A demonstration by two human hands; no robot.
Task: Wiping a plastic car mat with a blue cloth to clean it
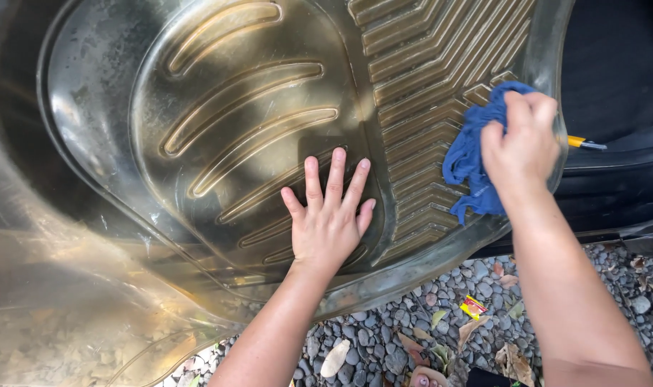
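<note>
A large clear plastic floor mat (219, 122) with raised ribs and chevron grooves fills most of the view. My left hand (328, 215) lies flat on it with fingers spread, pressing near its lower edge. My right hand (520, 147) is closed around a bunched blue cloth (470, 154) and holds it against the mat's grooved right side.
Grey gravel (412, 337) with dry leaves and a small yellow-and-red wrapper (473, 307) lies below the mat. A dark car body edge (613, 179) runs along the right, with a small yellow-handled tool (583, 142) resting on it.
</note>
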